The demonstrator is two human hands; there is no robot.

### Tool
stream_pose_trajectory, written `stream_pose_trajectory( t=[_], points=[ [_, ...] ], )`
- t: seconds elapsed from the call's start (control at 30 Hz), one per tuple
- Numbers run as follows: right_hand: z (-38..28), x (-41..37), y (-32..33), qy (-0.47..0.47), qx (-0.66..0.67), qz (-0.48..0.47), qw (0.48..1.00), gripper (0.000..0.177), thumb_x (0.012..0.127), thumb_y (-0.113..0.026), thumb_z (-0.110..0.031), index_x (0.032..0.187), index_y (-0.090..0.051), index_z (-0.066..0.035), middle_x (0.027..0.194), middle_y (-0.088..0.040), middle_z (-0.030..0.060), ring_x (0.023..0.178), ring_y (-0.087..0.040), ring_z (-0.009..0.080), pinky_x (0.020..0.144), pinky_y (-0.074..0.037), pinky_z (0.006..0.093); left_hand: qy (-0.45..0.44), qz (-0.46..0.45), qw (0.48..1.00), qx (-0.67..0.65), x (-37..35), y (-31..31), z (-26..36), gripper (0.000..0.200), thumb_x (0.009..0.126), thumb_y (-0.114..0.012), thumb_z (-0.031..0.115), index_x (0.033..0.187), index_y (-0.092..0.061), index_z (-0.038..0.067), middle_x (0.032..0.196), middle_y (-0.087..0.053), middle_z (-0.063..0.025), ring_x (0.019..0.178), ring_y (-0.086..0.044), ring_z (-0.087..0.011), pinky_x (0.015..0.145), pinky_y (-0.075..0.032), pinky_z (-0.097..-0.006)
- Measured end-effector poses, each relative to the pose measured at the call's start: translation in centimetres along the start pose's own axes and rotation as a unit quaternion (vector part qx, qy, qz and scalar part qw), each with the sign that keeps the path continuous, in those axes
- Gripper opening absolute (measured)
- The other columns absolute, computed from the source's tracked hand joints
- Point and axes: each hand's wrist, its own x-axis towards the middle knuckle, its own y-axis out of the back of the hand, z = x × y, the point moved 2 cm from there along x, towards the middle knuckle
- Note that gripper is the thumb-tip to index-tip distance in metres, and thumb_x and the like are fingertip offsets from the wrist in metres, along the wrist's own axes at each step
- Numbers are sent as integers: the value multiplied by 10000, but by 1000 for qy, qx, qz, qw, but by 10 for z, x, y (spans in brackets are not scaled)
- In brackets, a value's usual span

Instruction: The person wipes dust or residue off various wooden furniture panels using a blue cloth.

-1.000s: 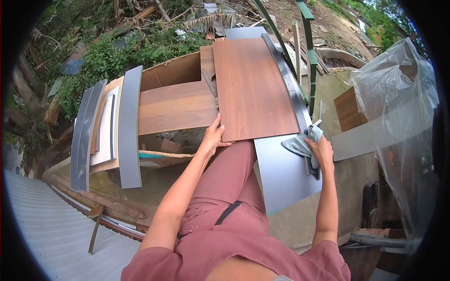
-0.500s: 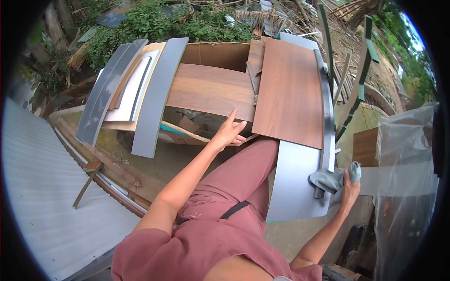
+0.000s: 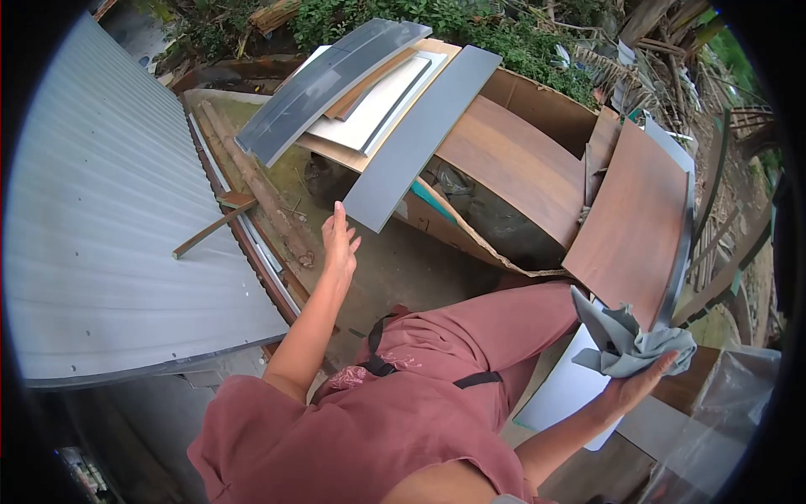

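My left hand is raised with its fingers apart and nothing in it, close to the lower end of a long grey board. On the right, my right hand grips a crumpled grey-green cloth, held up over a light panel. Behind the cloth lies a brown wood-grain board. Another brown board spans an open cardboard box between the grey board and the larger brown one.
Dark grey panels and a white panel are stacked at the upper left. A corrugated metal sheet fills the left side. Green metal strips and clear plastic sheeting stand at the right.
The view has turned left. My left hand has moved from the middle brown board to near the grey board's lower end. My right hand has lifted the cloth off the light panel's edge.
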Motion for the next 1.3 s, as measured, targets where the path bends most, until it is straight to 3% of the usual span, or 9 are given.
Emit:
stream_pose_trajectory(
  t=[0.03,0.07,0.13,0.27,0.37,0.53,0.8,0.97,1.3],
  points=[
    [12,-7,-20,-34,43,-32,998,588,870,-578,-431,1286,-413,-49,1198,-499,69,1102,-479,213,975,-384,368,68,-60,991,-99,5,-3,-5,936,764,-637,563,1397,-193,34,1418,-190,-238,1295,-231,-442,1054,-239,-529],
    [23,-17,-40,-68,85,-64,992,569,875,-573,-422,1287,-409,-66,1219,-490,62,1124,-469,216,994,-369,392,69,-62,991,-96,13,-5,-10,936,764,-637,563,1397,-193,34,1418,-190,-238,1295,-231,-442,1054,-239,-529],
    [43,-34,-66,-193,184,-158,951,512,880,-578,-352,1277,-411,-76,1249,-473,60,1177,-435,229,1025,-329,433,140,-175,953,-206,28,-20,-24,876,766,-670,494,1382,-243,42,1388,-273,-239,1271,-287,-444,1043,-280,-541],
    [75,-57,-75,-304,263,-267,876,533,812,-618,-144,1289,-395,-64,1290,-456,88,1242,-391,258,1066,-278,456,151,-267,905,-295,48,-38,-40,679,810,-663,374,1322,-352,53,1308,-417,-190,1211,-399,-407,1022,-338,-539],
    [85,-54,-65,-293,209,-238,902,517,812,-582,-26,1293,-393,-37,1281,-469,104,1219,-427,257,1060,-305,456,110,-224,914,-320,41,-35,-36,434,859,-619,231,1225,-456,63,1232,-519,-109,1159,-486,-314,1003,-393,-522],
    [78,-17,-53,-166,102,-201,960,451,856,-598,-73,1261,-403,-35,1237,-495,66,1153,-473,199,1012,-353,394,51,-292,920,-255,10,-28,-18,514,859,-627,232,1262,-403,4,1218,-516,-157,1105,-527,-351,961,-445,-487],
    [65,9,-62,-48,115,-176,976,463,866,-616,-130,1273,-405,-69,1179,-501,52,1100,-490,185,970,-387,362,-102,-216,968,-76,-53,1,57,484,865,-613,215,1249,-420,-7,1194,-532,-120,1068,-563,-249,859,-524,-461],
    [70,21,-68,-9,125,-166,978,447,878,-600,-144,1271,-402,-62,1149,-511,53,1070,-507,181,933,-422,355,-256,-162,952,36,-98,8,112,555,843,-631,283,1235,-419,-49,1136,-522,-146,996,-564,-225,721,-561,-405],
    [59,8,-147,-5,144,-215,966,426,909,-548,-126,1301,-396,-61,1137,-541,46,1031,-542,148,876,-466,299,-402,-86,900,147,-175,7,171,450,872,-603,301,1118,-531,-69,1009,-579,-107,934,-546,-158,811,-434,-271]
  ],
)
